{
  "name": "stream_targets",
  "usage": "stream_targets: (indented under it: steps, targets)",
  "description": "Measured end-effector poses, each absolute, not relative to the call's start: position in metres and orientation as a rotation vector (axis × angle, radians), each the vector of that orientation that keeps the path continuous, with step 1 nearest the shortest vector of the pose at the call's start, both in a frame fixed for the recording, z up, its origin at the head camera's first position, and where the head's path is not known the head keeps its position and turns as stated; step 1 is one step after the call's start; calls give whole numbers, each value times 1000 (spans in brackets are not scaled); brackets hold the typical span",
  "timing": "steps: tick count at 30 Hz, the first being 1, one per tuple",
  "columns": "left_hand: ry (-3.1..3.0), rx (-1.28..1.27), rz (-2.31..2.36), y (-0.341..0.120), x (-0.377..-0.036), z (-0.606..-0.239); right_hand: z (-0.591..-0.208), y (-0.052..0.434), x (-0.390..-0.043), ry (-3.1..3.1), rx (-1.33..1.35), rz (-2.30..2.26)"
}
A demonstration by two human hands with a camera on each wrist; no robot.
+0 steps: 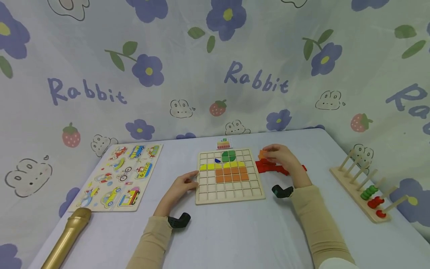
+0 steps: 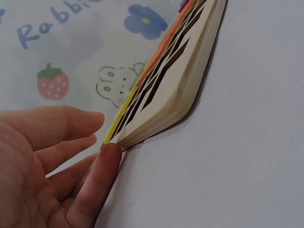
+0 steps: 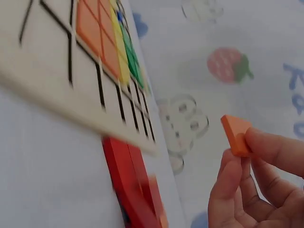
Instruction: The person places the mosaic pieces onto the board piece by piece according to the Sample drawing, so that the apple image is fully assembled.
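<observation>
Right of the grid board (image 1: 231,189), the right hand (image 1: 281,156) pinches an orange tile (image 3: 236,134) near red pieces (image 1: 273,168); the left hand (image 1: 178,188), fingers loosely extended, touches the board's left edge. Farther left lies a picture puzzle (image 1: 115,183); farther right, a bead stand (image 1: 358,194).

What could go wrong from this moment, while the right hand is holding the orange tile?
The right hand pinches the small orange tile in the air, so it might slip and drop among the nearby red pieces.
The left hand is at the edge of the grid board; a push there could shift the board and perhaps jog the coloured tiles on it.
</observation>
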State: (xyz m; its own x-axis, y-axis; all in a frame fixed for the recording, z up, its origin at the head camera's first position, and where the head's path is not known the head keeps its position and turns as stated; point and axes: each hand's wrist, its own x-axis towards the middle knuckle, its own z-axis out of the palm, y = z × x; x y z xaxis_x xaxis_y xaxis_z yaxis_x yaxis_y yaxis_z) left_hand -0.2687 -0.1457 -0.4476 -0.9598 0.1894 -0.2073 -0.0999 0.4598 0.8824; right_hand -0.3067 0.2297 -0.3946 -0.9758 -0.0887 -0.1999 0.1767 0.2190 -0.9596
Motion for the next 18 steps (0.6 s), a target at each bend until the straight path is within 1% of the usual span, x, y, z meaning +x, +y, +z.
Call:
stream_targets:
  steps: [2, 9, 13, 18]
  targets:
    - [2432, 78, 1504, -147, -272, -453, -394, 215, -307, 2241, 36, -1843]
    - [2434, 88, 1514, -148, -274, -457, -400, 153, -311, 2174, -102, -1784]
    - [2440, 93, 1519, -148, -273, -457, -406, 119, -312, 2108, -127, -1764]
    - [2436, 93, 1527, -148, -273, -457, -414, 86, -318, 2094, -71, -1722]
